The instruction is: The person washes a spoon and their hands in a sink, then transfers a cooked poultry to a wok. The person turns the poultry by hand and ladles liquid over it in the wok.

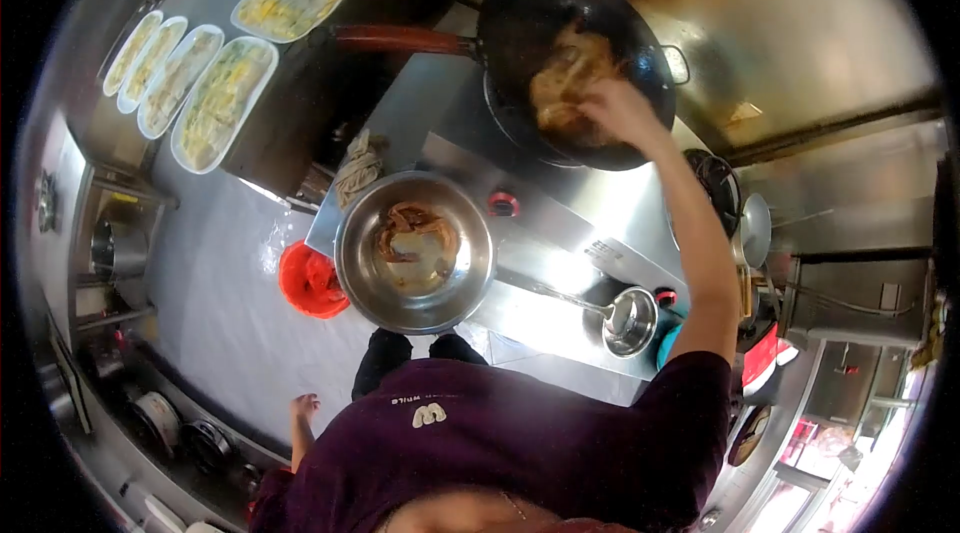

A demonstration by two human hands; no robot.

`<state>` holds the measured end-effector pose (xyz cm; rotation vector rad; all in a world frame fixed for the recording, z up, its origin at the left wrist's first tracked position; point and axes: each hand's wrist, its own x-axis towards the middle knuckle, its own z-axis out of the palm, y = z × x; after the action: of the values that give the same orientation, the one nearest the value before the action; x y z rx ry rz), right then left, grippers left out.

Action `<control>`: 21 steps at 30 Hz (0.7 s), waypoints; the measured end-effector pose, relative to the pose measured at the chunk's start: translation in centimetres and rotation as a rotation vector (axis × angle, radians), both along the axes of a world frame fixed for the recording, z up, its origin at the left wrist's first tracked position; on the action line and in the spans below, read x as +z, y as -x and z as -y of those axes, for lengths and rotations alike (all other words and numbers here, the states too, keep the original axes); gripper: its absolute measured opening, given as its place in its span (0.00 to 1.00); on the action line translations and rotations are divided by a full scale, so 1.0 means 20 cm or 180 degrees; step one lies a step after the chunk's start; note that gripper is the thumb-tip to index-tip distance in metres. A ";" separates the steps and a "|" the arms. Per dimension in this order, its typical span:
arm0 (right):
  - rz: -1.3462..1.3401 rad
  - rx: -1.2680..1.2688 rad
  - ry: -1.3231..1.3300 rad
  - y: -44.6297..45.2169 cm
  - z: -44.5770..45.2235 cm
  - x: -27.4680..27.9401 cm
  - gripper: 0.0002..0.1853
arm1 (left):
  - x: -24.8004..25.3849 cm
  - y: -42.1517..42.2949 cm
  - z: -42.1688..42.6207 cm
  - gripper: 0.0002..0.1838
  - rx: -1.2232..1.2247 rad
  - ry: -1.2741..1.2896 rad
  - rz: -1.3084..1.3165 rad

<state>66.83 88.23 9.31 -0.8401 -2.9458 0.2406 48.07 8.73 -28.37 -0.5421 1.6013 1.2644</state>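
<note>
My right hand [610, 108] reaches into the black wok [510, 8], its fingers closed at the edge of light-brown food pieces [560, 83] spread over the wok's bottom. Blur hides exactly how much food the fingers grip. The wok's reddish-brown wooden handle [405, 39] points left. Down at my side, my left hand [305, 405] hangs with loosely bent fingers apart and nothing in it. In front of my body, a steel bowl [365, 288] holds dark brown strips of food [415, 218] and some liquid.
Several white trays of pale and yellow-green food [225, 103] stand at left. A crumpled cloth [360, 168] lies beyond the bowl, with a red bag-lined bin [312, 283] below. A steel ladle [630, 321] rests on the stove front near red knobs [503, 203].
</note>
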 end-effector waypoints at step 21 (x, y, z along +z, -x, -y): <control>0.0774 0.1069 -0.0533 0.19 0.00 -0.11 0.20 | 0.03 -0.03 -0.20 0.11 -0.0077 0.0000 -0.0611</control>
<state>62.97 88.28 7.06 -0.3736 -3.2634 -0.1003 48.62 12.82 -27.77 -0.4099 1.7609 1.3305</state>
